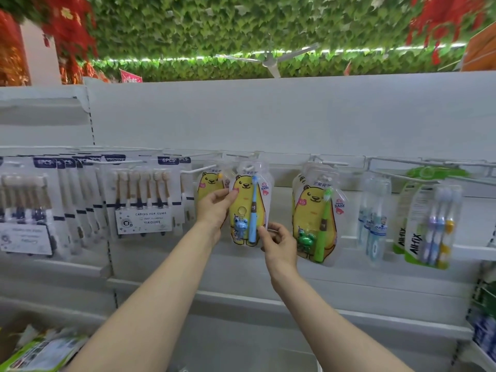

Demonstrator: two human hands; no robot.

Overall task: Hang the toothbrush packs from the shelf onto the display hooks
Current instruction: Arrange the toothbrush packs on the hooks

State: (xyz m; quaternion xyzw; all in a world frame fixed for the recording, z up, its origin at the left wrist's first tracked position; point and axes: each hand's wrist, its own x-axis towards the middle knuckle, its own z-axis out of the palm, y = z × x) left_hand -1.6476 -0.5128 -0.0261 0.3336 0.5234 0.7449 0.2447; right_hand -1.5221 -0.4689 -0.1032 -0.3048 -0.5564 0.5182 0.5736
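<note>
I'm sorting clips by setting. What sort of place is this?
Probably a retail shop aisle: white shelving with display hooks carrying packaged toothbrushes, like the bear-print pack that the left hand and right hand grip, and six-piece packs at left.

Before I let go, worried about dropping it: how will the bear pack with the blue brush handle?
The bear pack probably flexes; it looks like thin clear film. Likely light: the left hand and right hand hold it by edge pinches. The glossy surface may slip.
</note>
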